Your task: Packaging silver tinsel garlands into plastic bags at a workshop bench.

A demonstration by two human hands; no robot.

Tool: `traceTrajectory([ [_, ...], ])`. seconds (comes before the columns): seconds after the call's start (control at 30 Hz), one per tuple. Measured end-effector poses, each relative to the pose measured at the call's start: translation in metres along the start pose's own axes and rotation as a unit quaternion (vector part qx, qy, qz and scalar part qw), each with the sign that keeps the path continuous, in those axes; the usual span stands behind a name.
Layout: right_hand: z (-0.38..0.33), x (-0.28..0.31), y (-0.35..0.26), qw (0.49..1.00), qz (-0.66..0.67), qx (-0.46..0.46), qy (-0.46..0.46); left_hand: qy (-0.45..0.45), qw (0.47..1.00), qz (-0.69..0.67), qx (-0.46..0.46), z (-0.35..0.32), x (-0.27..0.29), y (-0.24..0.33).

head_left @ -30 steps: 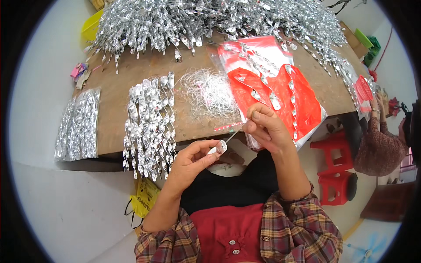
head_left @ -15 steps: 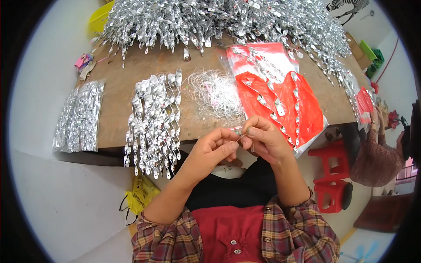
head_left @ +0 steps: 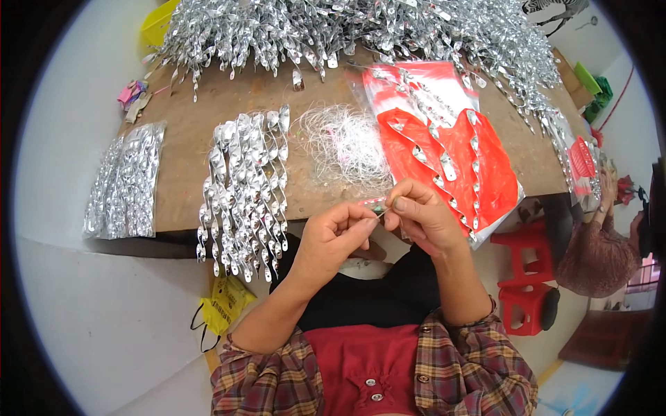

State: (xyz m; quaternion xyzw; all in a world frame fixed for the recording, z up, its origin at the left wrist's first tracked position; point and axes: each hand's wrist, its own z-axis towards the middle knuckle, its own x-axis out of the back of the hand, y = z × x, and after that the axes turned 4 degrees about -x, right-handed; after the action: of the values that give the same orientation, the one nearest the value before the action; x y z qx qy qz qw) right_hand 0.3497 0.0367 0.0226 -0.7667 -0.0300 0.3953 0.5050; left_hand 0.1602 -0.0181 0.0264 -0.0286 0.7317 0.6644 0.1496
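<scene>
My left hand (head_left: 336, 239) and my right hand (head_left: 424, 216) meet at the near edge of a brown wooden table (head_left: 201, 132). Their fingertips pinch a small silver piece with a thin thread (head_left: 378, 208) between them. Just beyond the hands lies a tangle of clear thread (head_left: 347, 145). A row of silver twisted spiral ornaments (head_left: 243, 191) hangs over the table edge left of my left hand. Red plastic bags (head_left: 451, 152) with several spirals on them lie right of the thread.
A big heap of silver spirals (head_left: 347, 28) covers the far side of the table. A packed bundle of spirals (head_left: 125, 180) lies at the left. Red stools (head_left: 527, 277) stand on the floor at right, near another person (head_left: 596, 249). A yellow bag (head_left: 222, 305) lies below the table.
My left hand has risen from the table edge and joined my right hand; both now pinch the small piece together. The view has shifted slightly.
</scene>
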Motion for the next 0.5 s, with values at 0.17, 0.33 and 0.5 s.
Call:
traceTrajectory([
  [0.17,-0.007,-0.017,-0.008,0.874,-0.419,0.161,0.184,0.031,0.999,0.024,-0.016,0.001,0.002,-0.008],
  [0.33,-0.013,-0.034,-0.012,0.649,-0.691,0.292,0.125,0.031,0.999,0.032,-0.030,0.000,-0.001,-0.013],
  [0.5,-0.007,-0.022,-0.003,0.639,-0.704,0.285,0.122,0.052,0.985,0.146,-0.077,-0.002,-0.003,-0.014],
])
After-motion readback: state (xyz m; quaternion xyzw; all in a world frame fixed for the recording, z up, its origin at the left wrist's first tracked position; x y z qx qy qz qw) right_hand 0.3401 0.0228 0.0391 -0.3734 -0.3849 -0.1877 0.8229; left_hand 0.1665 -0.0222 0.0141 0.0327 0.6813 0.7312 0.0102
